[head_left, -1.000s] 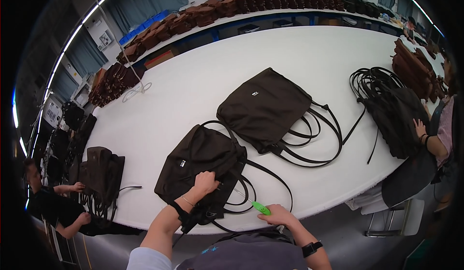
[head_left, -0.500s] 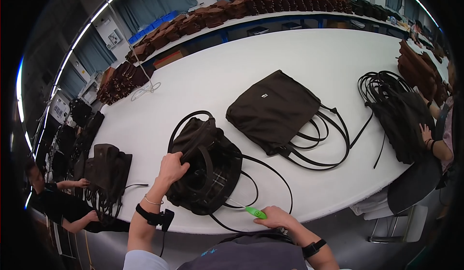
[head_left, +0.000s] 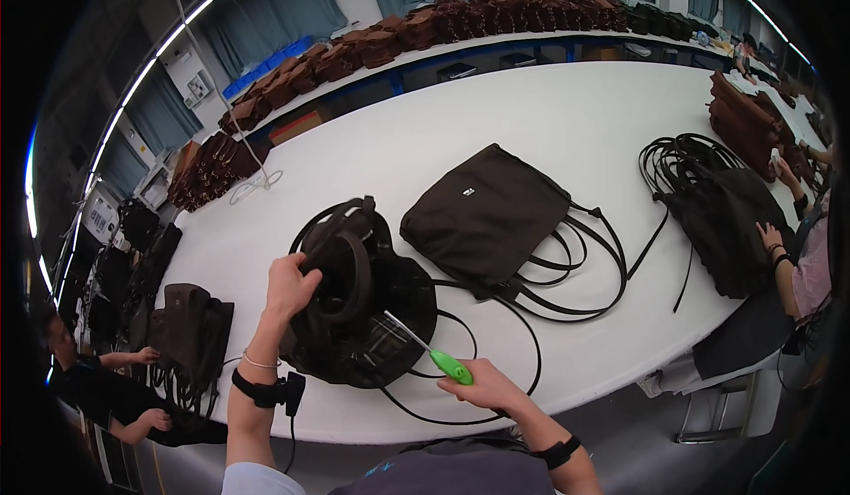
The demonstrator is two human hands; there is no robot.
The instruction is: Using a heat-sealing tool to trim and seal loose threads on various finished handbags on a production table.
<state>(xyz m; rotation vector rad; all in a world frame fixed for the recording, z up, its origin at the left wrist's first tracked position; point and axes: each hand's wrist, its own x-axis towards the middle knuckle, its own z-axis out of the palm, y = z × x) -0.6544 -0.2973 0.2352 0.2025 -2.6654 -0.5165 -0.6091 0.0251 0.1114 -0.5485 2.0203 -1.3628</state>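
Lower centre of the frame: your right hand [head_left: 482, 383] is curled around the handle of a green-handled tool [head_left: 452, 367], its metal shaft slanting up and left over the mouth of the dark bag [head_left: 403, 287]; the tip's form is too small to tell. Left of centre: your left hand [head_left: 290, 285] clenches that bag's upper left side, though rim or strap cannot be told. The bag gapes on the white table [head_left: 589, 349], its plaid lining [head_left: 387, 339] showing. A hurried or steep thrust could snag this cloth; a slack left grip could let the mouth fold onto the tip. The black strap [head_left: 539, 353] looping rightward lies just beside your right hand and might hook your wrist. Centre, beyond: the flat bag [head_left: 482, 216], likely to be nudged should the nearer one slide. Right edge: a co-worker's hand [head_left: 773, 236] on piled dark bags [head_left: 730, 225], well apart from the tool.
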